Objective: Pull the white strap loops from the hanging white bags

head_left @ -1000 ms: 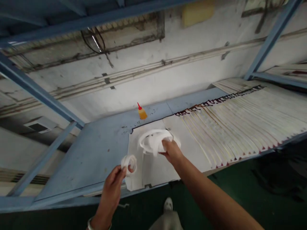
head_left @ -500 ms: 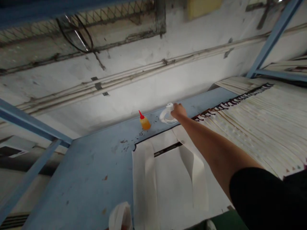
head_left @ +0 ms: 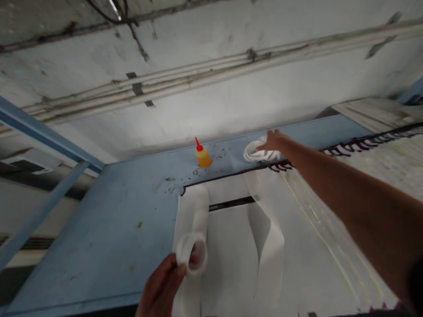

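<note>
My left hand [head_left: 163, 281] is closed on the rim of a roll of white webbing tape [head_left: 193, 253]. It holds the roll up over the left strip of a white fabric panel [head_left: 231, 246]. Pale straps lie along this panel, which has a dark slot near its far edge. At the back of the blue table, my right hand [head_left: 276, 141] has its thumb and fingers around the right part of a coil of white cord [head_left: 251, 152]. The coil lies on the table top; part of it is hidden under the hand.
A glue bottle [head_left: 203, 157] with a red nozzle and amber contents stands left of the coil. Blue table top [head_left: 125, 220] extends to the left. More white pieces with dark fringed edges [head_left: 357, 143] lie at right. Pipes [head_left: 198, 79] run along the wall behind.
My view has shifted closer. The coil and my right hand have moved right, away from the glue bottle. My left hand has come up into view with the webbing roll.
</note>
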`<state>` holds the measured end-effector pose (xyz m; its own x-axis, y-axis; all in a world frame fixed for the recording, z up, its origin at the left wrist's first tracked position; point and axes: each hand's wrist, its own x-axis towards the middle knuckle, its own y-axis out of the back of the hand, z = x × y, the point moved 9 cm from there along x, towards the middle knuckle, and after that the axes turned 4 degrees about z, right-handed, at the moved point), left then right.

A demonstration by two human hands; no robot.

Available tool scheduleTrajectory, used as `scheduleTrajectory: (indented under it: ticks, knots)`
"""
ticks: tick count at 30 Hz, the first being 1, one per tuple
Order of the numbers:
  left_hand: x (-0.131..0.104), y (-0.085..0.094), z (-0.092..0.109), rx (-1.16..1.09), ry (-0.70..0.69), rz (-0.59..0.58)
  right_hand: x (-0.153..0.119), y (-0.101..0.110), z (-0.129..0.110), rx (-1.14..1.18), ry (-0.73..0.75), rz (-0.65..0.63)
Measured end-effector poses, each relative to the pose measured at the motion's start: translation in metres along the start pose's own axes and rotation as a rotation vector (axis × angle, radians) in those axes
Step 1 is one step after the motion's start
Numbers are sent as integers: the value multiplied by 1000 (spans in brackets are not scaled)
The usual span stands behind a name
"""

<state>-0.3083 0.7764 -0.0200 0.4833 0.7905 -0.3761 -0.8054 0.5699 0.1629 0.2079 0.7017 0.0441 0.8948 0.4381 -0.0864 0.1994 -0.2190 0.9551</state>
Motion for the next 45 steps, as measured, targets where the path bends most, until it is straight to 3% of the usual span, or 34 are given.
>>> scheduleTrajectory:
  ticks: [1, 4, 5, 7, 8, 10, 12, 14, 18, 23, 25, 29, 31, 35, 40, 45]
  knots:
    - [4, -16, 8, -49, 3, -26, -14, 4, -9, 34, 80, 0]
    - [12, -81, 37, -419, -7, -293, -85, 7, -37, 208, 327, -79]
    - [12, -101, 46, -516, -10, -376, -118, 3, -46, 290, 410, -176]
    - [9, -134, 61, -605, 5, -485, -191, -6, -63, 749, 533, -515]
    - [6, -148, 66, -619, 20, -519, -223, -8, -66, 865, 579, -637]
    - [-2, -173, 72, -599, 39, -576, -258, -7, -55, 1044, 519, -703]
    - [-10, -190, 78, -509, -9, -621, -264, -6, -31, 1159, 390, -639]
    - [-14, -198, 85, -346, -139, -583, -259, -1, -4, 1203, 309, -522]
    - [-17, -193, 107, -60, -427, -349, -253, 5, 29, 1134, 311, -294]
    - [-14, -192, 128, 102, -525, -223, -260, 1, 45, 1206, 214, -222]
    - [-11, -197, 137, 177, -596, -257, -264, -7, 50, 1289, 131, -305]
    - [-1, -209, 151, 351, -813, -411, -289, -35, 48, 1512, -32, -716]
    - [4, -213, 157, 441, -940, -479, -302, -41, 48, 1643, -76, -835]
    - [9, -217, 163, 628, -1138, -574, -314, -57, 61, 1797, -214, -820]
    - [25, -223, 160, 771, -1239, -637, -325, -73, 62, 1780, -284, -741]
    - [89, -237, 164, 861, -1276, -562, -331, -65, 66, 1708, -262, -525]
